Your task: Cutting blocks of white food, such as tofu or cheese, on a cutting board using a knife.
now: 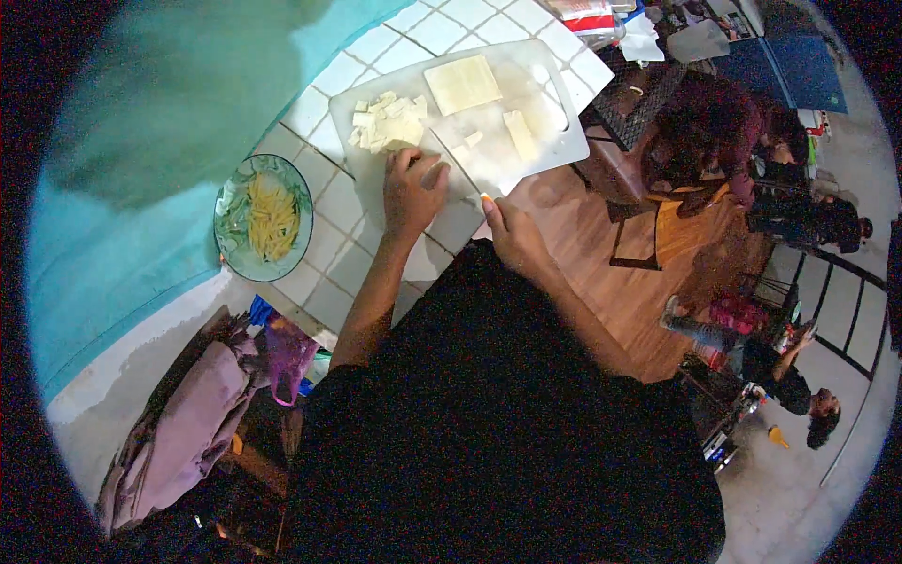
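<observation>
A white cutting board (564, 141) lies on the tiled counter, carrying a pale cream block (462, 85), a narrower strip (520, 134) and a pile of chopped pieces (387, 120). My left hand (413, 197) is at the pile's lower edge, fingers curled; what lies under the fingertips is hidden. My right hand (512, 233) is closed on the handle of a knife (456, 164), whose thin blade points up-left beside the pile. Left of my left hand, a glass bowl (229, 221) holds pale yellow strips.
Teal wall or sheet (113, 188) borders the counter (315, 249) at left. Clothes (188, 414) and a purple bag (287, 357) are lower left. Packages (587, 19) sit top right. Beyond the counter are a chair (681, 235) and several people (789, 376) over a wooden floor (611, 310).
</observation>
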A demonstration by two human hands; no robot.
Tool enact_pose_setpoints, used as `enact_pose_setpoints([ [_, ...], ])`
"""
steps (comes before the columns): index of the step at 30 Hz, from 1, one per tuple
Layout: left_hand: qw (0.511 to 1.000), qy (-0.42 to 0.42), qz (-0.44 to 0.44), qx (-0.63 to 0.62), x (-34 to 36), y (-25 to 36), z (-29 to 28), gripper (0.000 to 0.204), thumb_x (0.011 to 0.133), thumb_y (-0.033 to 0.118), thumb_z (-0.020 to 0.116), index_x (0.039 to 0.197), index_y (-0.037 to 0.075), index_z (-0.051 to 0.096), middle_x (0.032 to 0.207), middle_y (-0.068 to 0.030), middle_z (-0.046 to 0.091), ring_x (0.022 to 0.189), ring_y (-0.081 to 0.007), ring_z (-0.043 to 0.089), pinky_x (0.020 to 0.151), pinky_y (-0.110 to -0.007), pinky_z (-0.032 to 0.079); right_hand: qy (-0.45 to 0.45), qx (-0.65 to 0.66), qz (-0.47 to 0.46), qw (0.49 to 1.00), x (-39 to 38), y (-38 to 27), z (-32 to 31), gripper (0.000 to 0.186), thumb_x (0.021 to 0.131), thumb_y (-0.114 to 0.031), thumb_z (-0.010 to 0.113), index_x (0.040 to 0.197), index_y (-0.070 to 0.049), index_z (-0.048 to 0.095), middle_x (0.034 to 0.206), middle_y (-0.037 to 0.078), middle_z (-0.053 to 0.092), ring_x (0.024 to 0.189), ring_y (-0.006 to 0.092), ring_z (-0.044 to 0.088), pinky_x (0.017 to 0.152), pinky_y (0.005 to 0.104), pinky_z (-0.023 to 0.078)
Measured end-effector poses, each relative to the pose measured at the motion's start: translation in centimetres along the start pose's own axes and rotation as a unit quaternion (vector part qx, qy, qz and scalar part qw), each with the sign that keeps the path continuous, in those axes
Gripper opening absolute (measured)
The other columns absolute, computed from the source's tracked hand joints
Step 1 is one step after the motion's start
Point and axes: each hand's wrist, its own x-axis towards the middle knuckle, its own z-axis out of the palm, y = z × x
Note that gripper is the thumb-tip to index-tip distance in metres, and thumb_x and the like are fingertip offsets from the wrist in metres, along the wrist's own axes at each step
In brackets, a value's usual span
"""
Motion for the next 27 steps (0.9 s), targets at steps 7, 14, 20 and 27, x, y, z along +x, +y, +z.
enact_pose_setpoints([
  [7,1.000,0.009,0.006,0.008,0.2,0.4,-0.2,0.020,0.078,0.018,0.077,0.091,0.005,0.071,0.095,-0.0110,0.059,0.093,-0.0320,0.058,0.085,-0.043,0.048,0.020,-0.027,-0.017,0.999,0.6,-0.1,0.9,0.048,0.106,-0.039,0.038,0.099,0.003,0.060,0.085,0.030,0.064,0.087,0.0477,0.063,0.076,0.0526,0.048],
  [14,1.000,-0.008,-0.007,0.024,0.1,0.2,0.2,0.019,0.078,0.017,0.078,0.091,0.007,0.070,0.096,-0.0105,0.059,0.094,-0.0311,0.058,0.085,-0.043,0.049,-0.036,-0.091,-0.042,0.994,1.3,1.7,-0.5,0.053,0.106,-0.041,0.034,0.097,0.003,0.061,0.089,0.033,0.063,0.086,0.0512,0.061,0.076,0.0570,0.047],
  [20,0.999,-0.016,-0.005,0.038,0.1,0.2,0.3,0.020,0.077,0.016,0.078,0.093,0.007,0.070,0.098,-0.0100,0.059,0.096,-0.0317,0.058,0.088,-0.043,0.049,-0.047,-0.086,-0.069,0.993,2.2,2.8,-0.9,0.054,0.107,-0.040,0.031,0.097,0.004,0.060,0.087,0.033,0.063,0.086,0.0530,0.060,0.077,0.0573,0.047],
  [27,0.999,-0.025,-0.018,0.033,0.1,0.8,-0.2,0.020,0.079,0.016,0.077,0.095,0.007,0.071,0.098,-0.0101,0.060,0.098,-0.0315,0.057,0.089,-0.042,0.048,-0.023,-0.020,-0.109,0.994,2.3,2.6,-0.7,0.058,0.106,-0.042,0.033,0.097,0.007,0.062,0.086,0.032,0.064,0.088,0.0514,0.061,0.080,0.0543,0.048],
])
